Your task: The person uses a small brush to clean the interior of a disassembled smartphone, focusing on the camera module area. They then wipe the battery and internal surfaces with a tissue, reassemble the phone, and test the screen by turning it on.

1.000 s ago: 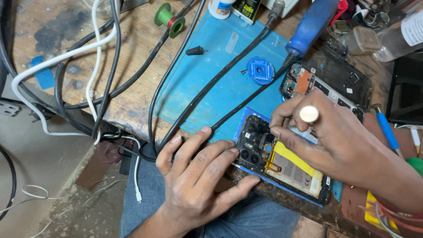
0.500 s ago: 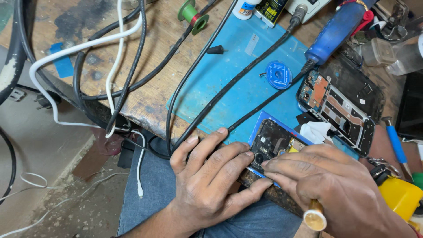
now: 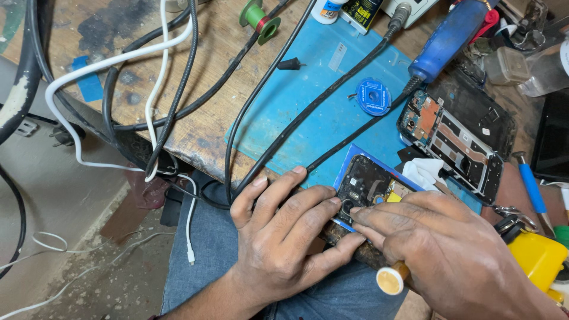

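An opened blue phone (image 3: 366,181) lies at the near edge of the blue work mat (image 3: 308,112), its dark inner board exposed. My left hand (image 3: 284,237) rests on the bench edge with its fingers pressed against the phone's left side. My right hand (image 3: 450,255) covers the phone's right part and grips a small tool with a pale round handle end (image 3: 391,280), its tip hidden under my fingers at the board. A white tissue (image 3: 422,172) lies just beyond my right hand.
A second opened phone frame (image 3: 456,142) lies at the right. A blue solder wick reel (image 3: 373,96), black cables (image 3: 308,106), a blue-handled soldering iron (image 3: 447,38), green wire spool (image 3: 259,16), yellow container (image 3: 536,258) and blue screwdriver (image 3: 532,186) surround the mat.
My right hand turned over so the tool's handle end now points toward me, and it moved down over the phone. The view shifted closer; my left hand stayed on the phone.
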The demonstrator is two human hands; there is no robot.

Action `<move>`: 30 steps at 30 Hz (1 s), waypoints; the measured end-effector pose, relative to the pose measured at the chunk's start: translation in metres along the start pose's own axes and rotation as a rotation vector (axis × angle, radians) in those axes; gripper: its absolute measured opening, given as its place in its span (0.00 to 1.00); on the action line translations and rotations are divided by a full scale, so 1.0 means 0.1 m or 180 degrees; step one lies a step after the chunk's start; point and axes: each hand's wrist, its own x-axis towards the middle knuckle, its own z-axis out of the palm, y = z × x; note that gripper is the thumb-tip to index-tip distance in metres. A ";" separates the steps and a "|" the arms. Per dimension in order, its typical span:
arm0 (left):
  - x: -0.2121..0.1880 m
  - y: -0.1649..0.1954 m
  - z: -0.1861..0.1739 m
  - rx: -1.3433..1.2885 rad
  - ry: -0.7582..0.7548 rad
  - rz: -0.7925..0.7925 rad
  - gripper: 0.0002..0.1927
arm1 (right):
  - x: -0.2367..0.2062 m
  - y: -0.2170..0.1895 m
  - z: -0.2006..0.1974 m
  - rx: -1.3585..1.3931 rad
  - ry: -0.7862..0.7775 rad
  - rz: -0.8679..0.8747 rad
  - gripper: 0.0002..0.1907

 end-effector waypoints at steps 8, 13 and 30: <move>0.01 0.01 -0.03 -0.0036 0.0019 0.0010 0.20 | -0.06 0.09 0.05 0.0293 0.0011 0.0751 0.19; 0.01 0.01 -0.04 -0.0093 -0.0001 -0.0012 0.19 | -0.25 -0.05 0.05 0.0318 0.1079 0.1648 0.07; 0.02 0.02 -0.03 -0.0071 -0.0028 -0.0030 0.17 | -0.44 -0.29 0.89 0.0916 0.2517 0.1550 0.39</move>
